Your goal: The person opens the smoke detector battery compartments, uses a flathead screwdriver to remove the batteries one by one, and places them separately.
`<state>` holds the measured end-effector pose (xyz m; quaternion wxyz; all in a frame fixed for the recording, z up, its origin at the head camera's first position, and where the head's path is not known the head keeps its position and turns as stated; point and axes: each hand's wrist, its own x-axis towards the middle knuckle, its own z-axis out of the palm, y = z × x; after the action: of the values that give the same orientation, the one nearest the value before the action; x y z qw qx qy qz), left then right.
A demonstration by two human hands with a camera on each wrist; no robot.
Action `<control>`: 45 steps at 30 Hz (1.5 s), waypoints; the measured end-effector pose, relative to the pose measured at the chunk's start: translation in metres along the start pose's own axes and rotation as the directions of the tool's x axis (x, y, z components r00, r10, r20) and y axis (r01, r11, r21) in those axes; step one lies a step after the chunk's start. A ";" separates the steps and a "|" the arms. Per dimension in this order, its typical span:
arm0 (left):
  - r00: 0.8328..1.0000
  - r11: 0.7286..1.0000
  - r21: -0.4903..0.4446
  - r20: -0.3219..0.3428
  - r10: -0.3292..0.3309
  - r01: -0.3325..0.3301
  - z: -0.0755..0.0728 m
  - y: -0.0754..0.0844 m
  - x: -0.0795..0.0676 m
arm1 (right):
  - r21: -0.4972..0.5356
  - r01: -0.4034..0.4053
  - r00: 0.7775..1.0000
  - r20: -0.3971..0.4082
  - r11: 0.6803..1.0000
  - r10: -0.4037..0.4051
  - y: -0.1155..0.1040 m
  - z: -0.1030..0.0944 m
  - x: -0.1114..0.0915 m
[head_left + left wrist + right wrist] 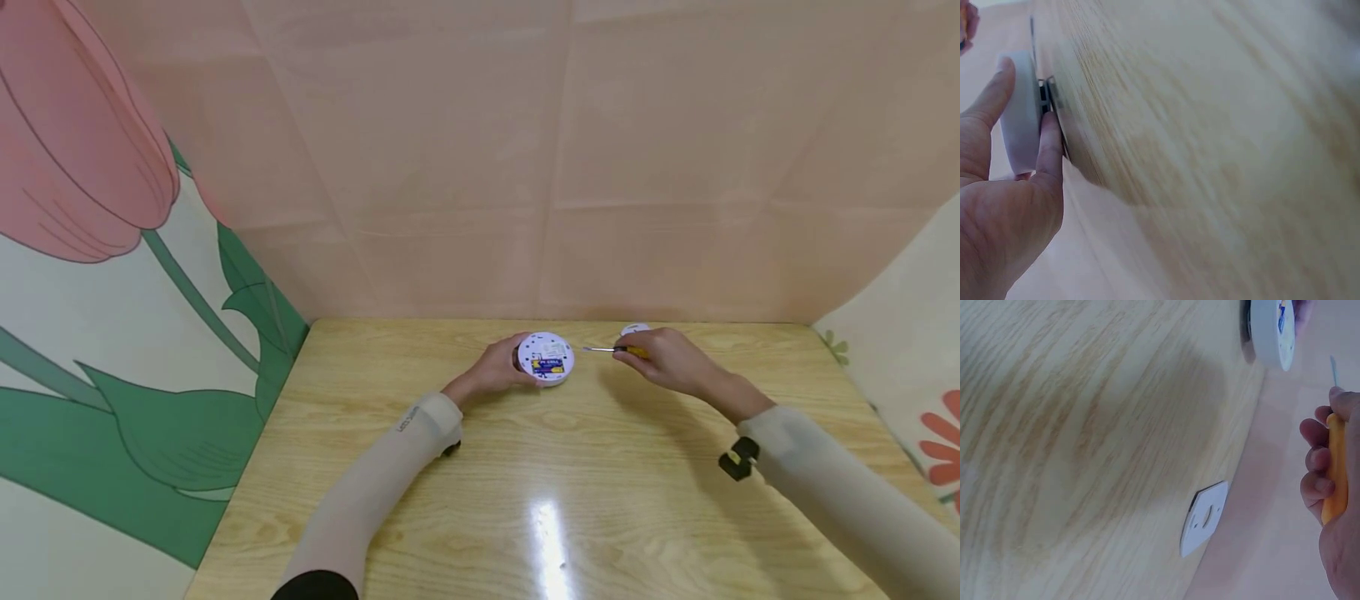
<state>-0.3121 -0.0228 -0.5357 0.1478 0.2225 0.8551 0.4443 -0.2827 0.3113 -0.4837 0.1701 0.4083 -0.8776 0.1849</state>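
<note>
My left hand [498, 365] grips a round white device [536, 344], shaped like a smoke alarm, by its edge at the back of the table. Its face with small holes is turned up and shows a blue-and-yellow patch [547, 367]. In the left wrist view the thumb lies on one side of the white casing [1019, 119] and fingers on the other. A screwdriver [1336, 465] with an orange handle is in my right hand [671, 362], fingers curled round the handle. Its metal shaft points left toward the device, with a gap between tip and casing.
A flat white plate [1200, 522] with a central slot lies on the table by the back edge, partly behind my right hand in the head view. The wood-grain table [480, 467] ends against a pink backdrop [450, 167]. Flower-printed panels [187, 450] flank both sides.
</note>
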 end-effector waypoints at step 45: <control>0.998 0.998 -0.015 -0.007 0.056 -0.056 -0.001 -0.001 -0.001 | -0.138 0.135 0.955 0.281 0.981 -0.092 -0.019 -0.003 0.050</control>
<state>-0.3119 -0.0244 -0.5363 0.1340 0.2438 0.8457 0.4554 -0.2977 0.2681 -0.4551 0.0891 0.4652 -0.8794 0.0474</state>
